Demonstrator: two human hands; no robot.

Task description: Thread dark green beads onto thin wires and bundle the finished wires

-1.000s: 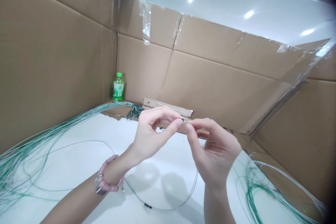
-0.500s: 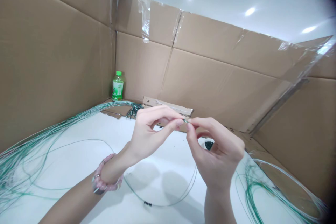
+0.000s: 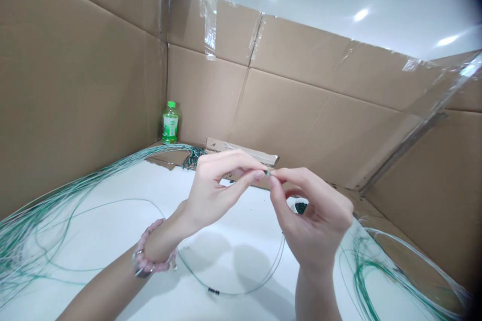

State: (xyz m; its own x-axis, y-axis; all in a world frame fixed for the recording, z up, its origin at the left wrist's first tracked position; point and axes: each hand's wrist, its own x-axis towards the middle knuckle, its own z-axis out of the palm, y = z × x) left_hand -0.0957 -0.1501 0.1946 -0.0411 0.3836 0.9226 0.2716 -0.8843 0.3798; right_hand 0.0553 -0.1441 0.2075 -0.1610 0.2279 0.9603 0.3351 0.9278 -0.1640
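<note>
My left hand [image 3: 220, 190] is closed in a pinch, thumb against forefinger, on a small dark green piece [image 3: 266, 172]. Facing it, my right hand [image 3: 312, 210] pinches the end of a thin green wire close against that piece; its exact tip is too small to make out. The wire [image 3: 263, 281] hangs below my right hand and loops over the white table towards my left wrist. Several small black beads [image 3: 213, 291] sit in a row on the loop. A pink bead bracelet [image 3: 150, 253] circles my left wrist.
Bundled green and white wires [image 3: 48, 205] lie along the left; another coil [image 3: 361, 281] lies at right. Behind my right hand is a small container of dark pieces [image 3: 300, 207]. A green bottle [image 3: 170, 123] stands in the corner of tall cardboard walls [image 3: 301, 110].
Both hands hold nearly the same pose, still pinching fingertip to fingertip. The whole view has shifted very slightly, and the dark piece shows a little more clearly between the fingers.
</note>
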